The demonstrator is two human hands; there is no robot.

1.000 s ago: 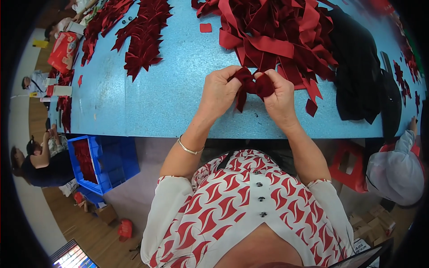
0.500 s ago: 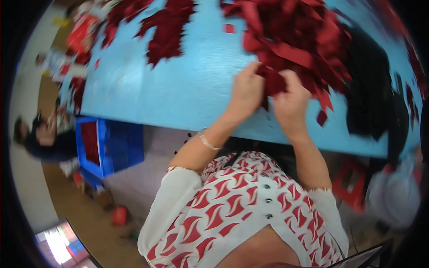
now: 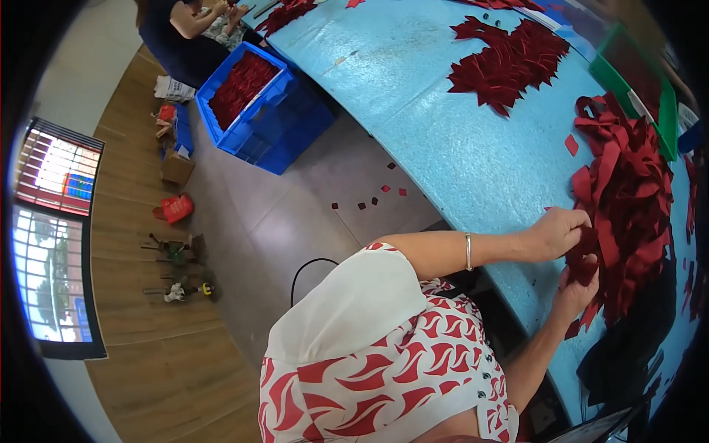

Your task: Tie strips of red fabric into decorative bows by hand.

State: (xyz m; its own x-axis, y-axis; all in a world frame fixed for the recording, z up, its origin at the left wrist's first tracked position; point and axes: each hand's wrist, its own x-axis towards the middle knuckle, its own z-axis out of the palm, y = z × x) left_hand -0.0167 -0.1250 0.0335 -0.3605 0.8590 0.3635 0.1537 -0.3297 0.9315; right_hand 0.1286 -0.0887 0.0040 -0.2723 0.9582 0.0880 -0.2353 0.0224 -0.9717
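Observation:
My left hand [image 3: 555, 235], with a bracelet on its wrist, pinches a piece of dark red ribbon [image 3: 582, 251] at the table's near edge. Just below it, my right hand [image 3: 574, 292] grips the same piece, its thumb on top. The fingertips of both hands are partly hidden by the cloth. Right behind them lies a big tangled pile of red ribbon [image 3: 624, 192], shiny on one side and dark and velvety on the other. A small red diamond-shaped scrap [image 3: 572, 145] rests beside the pile.
Pointed dark red ribbon pieces [image 3: 509, 65] lie farther along the blue table [image 3: 421, 125]. A green bin [image 3: 661, 103] stands behind the pile, and a black cloth [image 3: 628, 340] lies near it. On the floor stands a blue crate [image 3: 288, 122] of red pieces; beyond it sits another person [image 3: 177, 37].
The view has swung left, so the pile and my hands now appear at the right. Both hands still hold red ribbon by the pile.

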